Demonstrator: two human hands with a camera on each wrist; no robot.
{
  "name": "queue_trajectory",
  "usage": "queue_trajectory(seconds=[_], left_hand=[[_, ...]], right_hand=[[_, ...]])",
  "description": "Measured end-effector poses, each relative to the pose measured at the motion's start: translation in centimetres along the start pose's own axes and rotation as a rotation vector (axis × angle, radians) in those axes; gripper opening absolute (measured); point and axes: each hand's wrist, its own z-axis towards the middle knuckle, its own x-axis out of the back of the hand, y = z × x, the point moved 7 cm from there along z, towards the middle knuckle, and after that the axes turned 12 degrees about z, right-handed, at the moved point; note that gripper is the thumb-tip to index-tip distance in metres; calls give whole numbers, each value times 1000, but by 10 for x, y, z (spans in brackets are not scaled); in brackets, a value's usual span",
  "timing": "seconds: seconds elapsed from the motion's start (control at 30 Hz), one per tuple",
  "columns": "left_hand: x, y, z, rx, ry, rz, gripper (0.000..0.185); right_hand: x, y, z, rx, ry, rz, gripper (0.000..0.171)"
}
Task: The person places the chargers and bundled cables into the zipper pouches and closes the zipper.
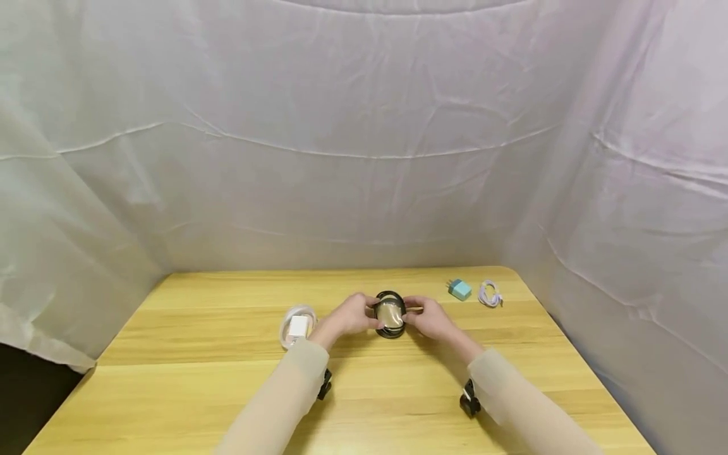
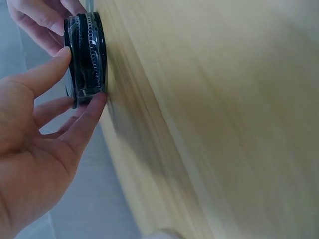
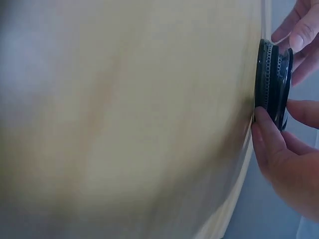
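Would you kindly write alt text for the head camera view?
Two hands, the left hand and right hand, hold a round black coiled cable on a wooden table. A white charger lies to the left, a blue plug and white cable to the right.

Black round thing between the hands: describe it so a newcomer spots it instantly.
On the wooden table, look at the middle, where the left hand and right hand meet. They grip a black coiled cable with a shiny gold centre. The white coil to its left and blue charger to its right are lighter.
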Motion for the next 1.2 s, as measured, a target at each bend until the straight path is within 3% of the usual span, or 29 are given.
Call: queue_trajectory(seconds=[0.23, 0.43, 0.9, 1.2], left_hand=[[-1, 6, -21, -49, -8, 153, 62], [-3, 8, -42, -69, -1, 221, 65], [3, 11, -83, -82, -4, 304, 67], [6, 10, -90, -65, 11, 286, 69]], right_hand=[[-9, -2, -15, 8, -47, 46, 48], [-18, -8, -31, 17, -123, 75, 48], [-37, -21, -66, 40, -231, 137, 50], [-38, -21, -68, 46, -256, 170, 51]])
